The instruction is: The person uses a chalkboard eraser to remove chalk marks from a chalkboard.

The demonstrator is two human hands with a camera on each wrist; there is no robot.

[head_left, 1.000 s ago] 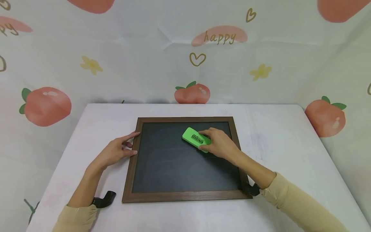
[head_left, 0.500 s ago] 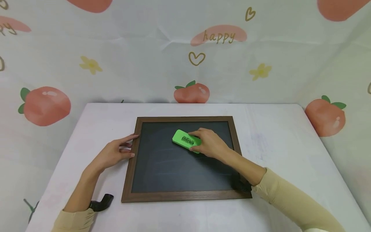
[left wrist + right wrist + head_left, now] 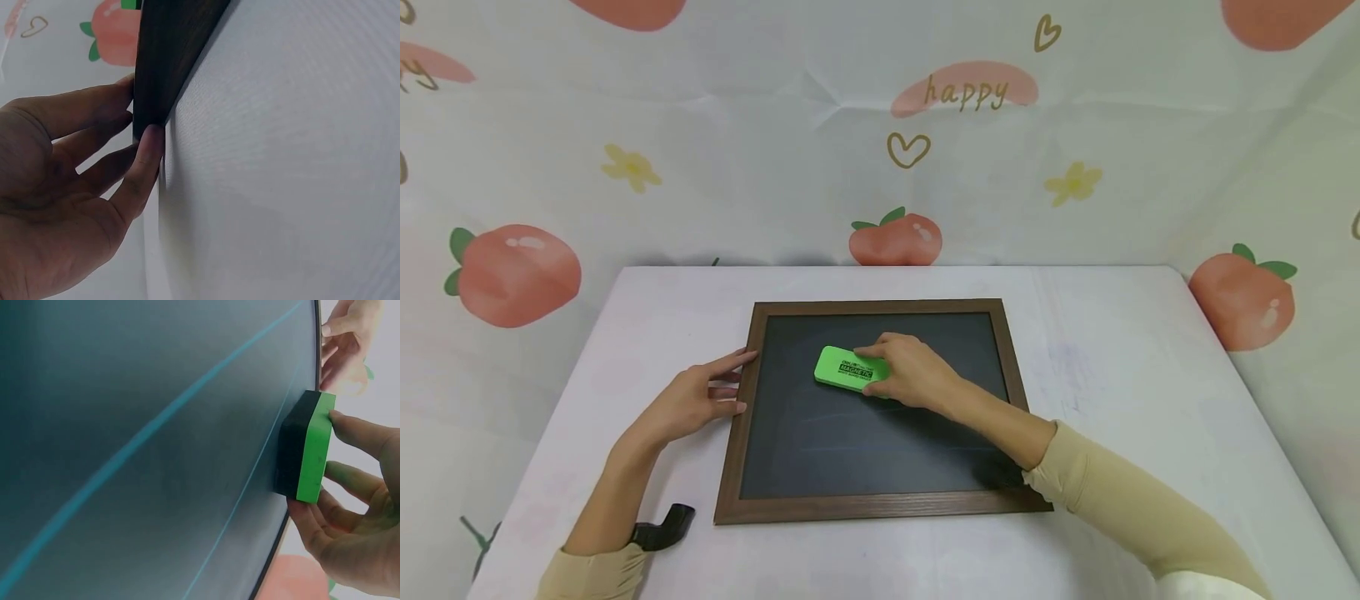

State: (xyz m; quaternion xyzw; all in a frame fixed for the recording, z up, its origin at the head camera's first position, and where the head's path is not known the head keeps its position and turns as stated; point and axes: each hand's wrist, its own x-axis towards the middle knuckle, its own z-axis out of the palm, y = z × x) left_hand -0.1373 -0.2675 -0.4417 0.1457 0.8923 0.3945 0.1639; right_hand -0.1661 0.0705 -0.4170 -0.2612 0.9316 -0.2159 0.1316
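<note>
A wood-framed chalkboard point(image 3: 745, 433) lies flat on the white table point(image 3: 1112, 375). My right hand point(image 3: 910, 379) grips a green eraser point(image 3: 842, 369) and holds it against the dark board surface, left of centre. In the right wrist view the eraser point(image 3: 309, 447) shows its black felt side on the board point(image 3: 137, 425), where faint blue lines remain. My left hand point(image 3: 700, 396) rests with straight fingers against the board's left frame edge. In the left wrist view its fingertips point(image 3: 150, 140) touch the dark wooden frame point(image 3: 165, 50).
A black object point(image 3: 662, 527) lies on the table near my left forearm. A cloth backdrop point(image 3: 880, 125) printed with peaches and hearts hangs behind the table. The table's bare white surface extends to the right of the board.
My right hand has slid the green eraser leftward across the chalkboard. The left hand has stayed at the frame's left edge.
</note>
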